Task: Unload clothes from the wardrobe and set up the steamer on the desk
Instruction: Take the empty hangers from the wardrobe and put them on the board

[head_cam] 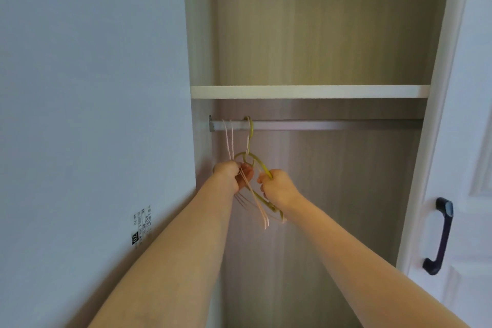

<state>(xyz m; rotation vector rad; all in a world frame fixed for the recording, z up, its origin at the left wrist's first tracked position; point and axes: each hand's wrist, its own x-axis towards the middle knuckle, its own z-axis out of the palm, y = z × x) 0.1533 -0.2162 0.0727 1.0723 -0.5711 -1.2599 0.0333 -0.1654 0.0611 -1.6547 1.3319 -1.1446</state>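
Both my arms reach up into the open wardrobe. A metal rail (332, 124) runs across it under a white shelf (308, 91). A yellow-green hanger (250, 138) hooks over the rail near its left end, and pink hangers (229, 141) hang beside it. My left hand (229, 173) grips the pink hangers just below the rail. My right hand (279, 186) holds the shoulder of the yellow-green hanger. No clothes show on the hangers.
The wardrobe's left door (93, 114), pale with a small label (142, 225), stands open at my left. The right door (468, 168) carries a dark handle (440, 234). The compartment above the shelf shows only wood-grain back panel (319, 21).
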